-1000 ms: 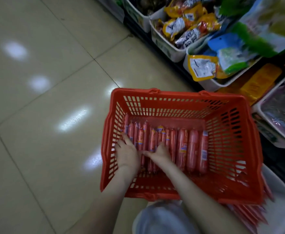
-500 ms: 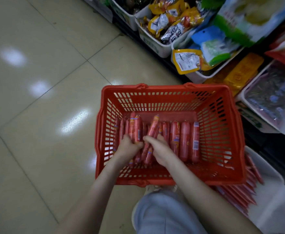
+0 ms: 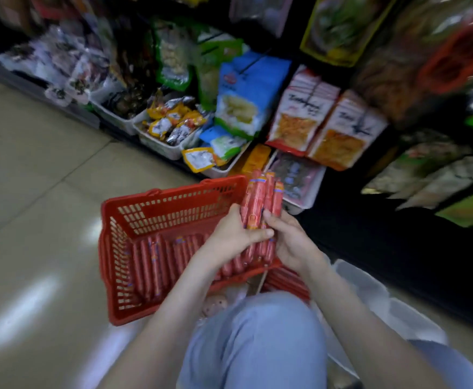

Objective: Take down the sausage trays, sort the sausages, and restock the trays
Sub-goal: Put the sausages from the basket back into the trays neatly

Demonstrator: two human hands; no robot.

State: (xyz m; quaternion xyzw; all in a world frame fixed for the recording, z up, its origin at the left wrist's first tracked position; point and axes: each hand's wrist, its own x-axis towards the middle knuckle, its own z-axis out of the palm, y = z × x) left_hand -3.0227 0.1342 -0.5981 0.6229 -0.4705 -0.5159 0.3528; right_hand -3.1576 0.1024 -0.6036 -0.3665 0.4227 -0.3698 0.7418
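Note:
A bundle of red sausages (image 3: 263, 200) stands upright over the right end of the red basket (image 3: 170, 209). My left hand (image 3: 235, 234) grips the bundle from the left, and my right hand (image 3: 291, 240) grips it from the right. More red sausages (image 3: 156, 262) lie side by side on the basket floor. A clear plastic tray (image 3: 370, 299) sits on the floor to the right of the basket, with more red sausages (image 3: 283, 279) at its near end.
Shelves of packaged food fill the back and right, with white bins (image 3: 159, 141) of snack packs on the lowest level. Tiled floor (image 3: 33, 220) lies to the left. My knee in light trousers (image 3: 257, 341) is just below the basket.
Both hands have lifted a bundle of sausages out of the basket and carried it up and to the right. The camera has swung up toward the shelves.

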